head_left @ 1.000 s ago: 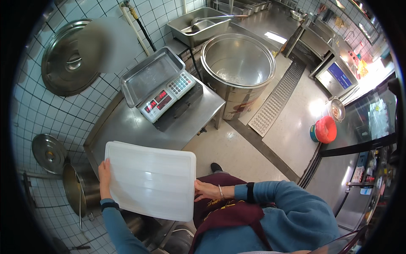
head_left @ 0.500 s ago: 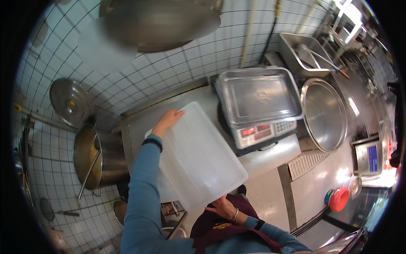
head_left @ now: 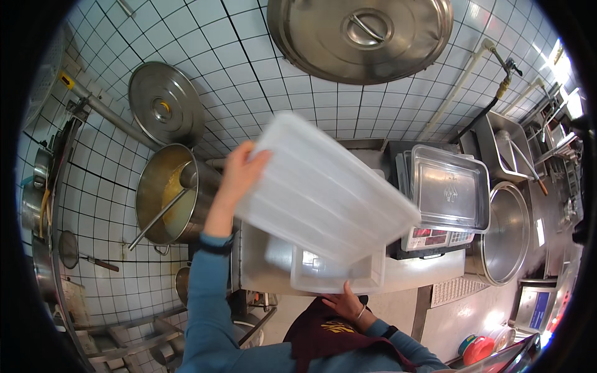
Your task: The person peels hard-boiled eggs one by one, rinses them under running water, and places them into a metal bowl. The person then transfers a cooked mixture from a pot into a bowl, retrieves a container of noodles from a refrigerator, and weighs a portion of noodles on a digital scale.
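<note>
My left hand (head_left: 235,180) grips one corner of a large translucent white plastic lid (head_left: 329,193), thumb on its upper face and fingers out of sight beneath. The lid hangs tilted above a clear plastic container (head_left: 303,273) on the steel counter, hiding much of its far part. At the container's near side, my right hand (head_left: 346,306) holds the wall, its thumb up against it. What lies inside the container cannot be made out clearly.
Right of the container, a steel tray (head_left: 451,189) sits on a digital scale (head_left: 429,239). Beyond it stands a big steel pot (head_left: 505,233). To the left is a deep pot (head_left: 202,186) with a long-handled ladle (head_left: 158,221) in yellowish liquid. Lids (head_left: 165,105) hang on the tiled wall.
The lid has been raised and tilted by my left hand, uncovering the near part of the container. My right hand stays at the near side. The view has shifted, showing more wall.
</note>
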The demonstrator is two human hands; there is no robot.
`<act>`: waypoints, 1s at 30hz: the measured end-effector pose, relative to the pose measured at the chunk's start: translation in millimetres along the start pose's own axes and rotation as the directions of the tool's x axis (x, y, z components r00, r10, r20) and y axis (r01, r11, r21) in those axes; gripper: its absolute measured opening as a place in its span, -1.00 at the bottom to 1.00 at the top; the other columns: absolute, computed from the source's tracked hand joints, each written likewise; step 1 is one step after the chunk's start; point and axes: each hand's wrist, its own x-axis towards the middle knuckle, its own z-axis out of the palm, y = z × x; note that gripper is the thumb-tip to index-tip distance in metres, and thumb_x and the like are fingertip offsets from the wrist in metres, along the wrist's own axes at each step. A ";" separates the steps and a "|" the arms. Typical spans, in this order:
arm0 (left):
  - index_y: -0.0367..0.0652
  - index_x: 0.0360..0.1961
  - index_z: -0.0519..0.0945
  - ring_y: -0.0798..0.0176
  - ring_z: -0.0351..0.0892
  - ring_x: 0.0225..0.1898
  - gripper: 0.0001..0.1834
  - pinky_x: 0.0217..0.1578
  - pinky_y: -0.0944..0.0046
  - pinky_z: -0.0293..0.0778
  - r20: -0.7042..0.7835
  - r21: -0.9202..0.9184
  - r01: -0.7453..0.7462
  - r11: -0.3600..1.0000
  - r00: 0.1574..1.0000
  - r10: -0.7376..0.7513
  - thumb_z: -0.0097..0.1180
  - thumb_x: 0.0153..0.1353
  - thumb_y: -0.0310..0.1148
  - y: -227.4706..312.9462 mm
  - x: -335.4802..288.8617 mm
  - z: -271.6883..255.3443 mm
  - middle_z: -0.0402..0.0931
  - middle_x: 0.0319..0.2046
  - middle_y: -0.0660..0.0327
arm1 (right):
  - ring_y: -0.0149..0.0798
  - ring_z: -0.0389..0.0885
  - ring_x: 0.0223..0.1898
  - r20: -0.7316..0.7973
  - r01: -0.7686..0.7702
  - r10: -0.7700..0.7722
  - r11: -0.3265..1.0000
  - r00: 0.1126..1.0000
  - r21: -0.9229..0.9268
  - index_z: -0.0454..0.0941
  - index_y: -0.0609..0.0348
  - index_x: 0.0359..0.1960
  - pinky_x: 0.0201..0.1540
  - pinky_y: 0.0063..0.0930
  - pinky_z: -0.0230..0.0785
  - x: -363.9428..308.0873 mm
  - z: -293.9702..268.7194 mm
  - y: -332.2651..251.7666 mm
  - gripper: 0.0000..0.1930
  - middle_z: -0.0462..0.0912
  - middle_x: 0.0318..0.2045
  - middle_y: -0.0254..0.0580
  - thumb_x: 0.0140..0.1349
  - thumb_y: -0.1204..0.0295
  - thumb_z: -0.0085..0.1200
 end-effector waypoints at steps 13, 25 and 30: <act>-0.20 -0.52 0.40 0.00 0.36 -0.52 -0.80 -0.52 0.11 0.24 -0.391 0.586 -0.102 0.804 0.834 0.390 0.22 0.05 -0.48 -55.6 -235.6 -63.4 0.37 -0.54 0.07 | -0.17 0.74 -0.26 -0.087 -0.087 0.042 0.783 0.995 -0.616 0.46 0.32 0.08 -0.19 -0.39 0.61 -58.8 2.5 -60.4 -0.57 0.71 -0.26 0.03 0.39 0.18 0.03; -0.29 -0.11 0.57 -0.19 0.41 0.05 -0.63 0.03 -0.13 0.39 0.270 0.676 -0.302 0.672 0.950 0.155 0.13 0.08 -0.30 -176.5 -270.0 39.4 0.46 0.01 -0.15 | -0.32 0.73 -0.27 0.070 0.407 -0.560 0.503 0.825 -0.762 0.46 0.25 0.13 -0.24 -0.53 0.56 -145.2 85.4 -204.9 -0.61 0.72 -0.27 -0.13 0.39 0.26 0.03; -0.37 -0.09 0.58 -0.08 0.55 -0.11 -0.62 -0.11 -0.09 0.50 0.509 0.806 -0.310 0.505 0.797 -0.324 0.17 0.14 -0.30 -153.2 -202.1 34.2 0.55 -0.10 -0.13 | -0.31 0.73 -0.31 0.016 0.443 -0.670 0.471 0.742 -0.763 0.48 0.27 0.10 -0.29 -0.54 0.57 -175.1 69.2 -214.1 -0.63 0.73 -0.29 -0.10 0.38 0.28 0.03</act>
